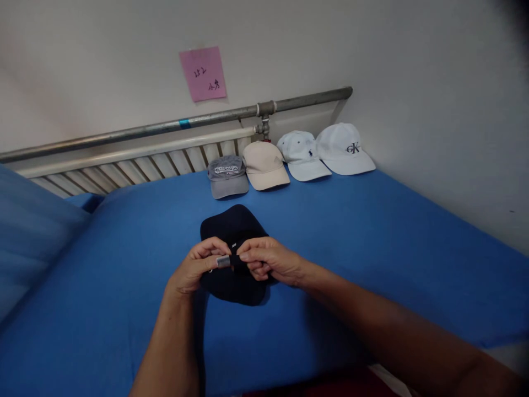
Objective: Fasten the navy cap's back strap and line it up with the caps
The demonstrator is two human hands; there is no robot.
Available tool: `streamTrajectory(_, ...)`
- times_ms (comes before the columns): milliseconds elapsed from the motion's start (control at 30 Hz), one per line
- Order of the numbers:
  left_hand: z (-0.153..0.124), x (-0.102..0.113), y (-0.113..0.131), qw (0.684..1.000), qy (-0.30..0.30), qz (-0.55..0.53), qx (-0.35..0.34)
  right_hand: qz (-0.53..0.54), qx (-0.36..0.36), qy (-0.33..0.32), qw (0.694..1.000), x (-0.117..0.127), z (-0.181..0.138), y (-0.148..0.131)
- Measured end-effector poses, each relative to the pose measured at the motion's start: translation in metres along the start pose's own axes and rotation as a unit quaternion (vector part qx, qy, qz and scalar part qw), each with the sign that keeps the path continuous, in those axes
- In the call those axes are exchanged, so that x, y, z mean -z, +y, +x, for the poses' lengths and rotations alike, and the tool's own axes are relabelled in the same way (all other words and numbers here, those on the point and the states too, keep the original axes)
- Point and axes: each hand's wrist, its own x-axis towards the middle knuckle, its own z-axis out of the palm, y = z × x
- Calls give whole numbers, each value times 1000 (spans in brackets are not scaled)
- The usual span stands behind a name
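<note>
A black baseball cap [235,289] is held over the blue surface, its back strap toward me. My left hand [200,263] is closed on the strap's metal buckle [223,261], with the thumb along it. Pinched between the thumb and fingers of my right hand [273,258] is the black strap [235,260], just right of the buckle. The strap's end is hidden behind the right fingers. Inside the cap a small white label [233,245] shows.
Along the far edge of the blue-covered table [397,264] stand a grey cap [228,177], a beige cap [265,165], a pale cap [303,157] and a white cap [343,149]. Behind are a radiator [140,165] and a metal pipe [136,132]. A pink note [203,74] hangs above.
</note>
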Motion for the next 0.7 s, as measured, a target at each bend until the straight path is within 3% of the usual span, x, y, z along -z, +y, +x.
streamTrajectory(700, 2, -6, 4, 1000, 15, 24, 14, 14, -8, -10, 1000, 1, 1, 2)
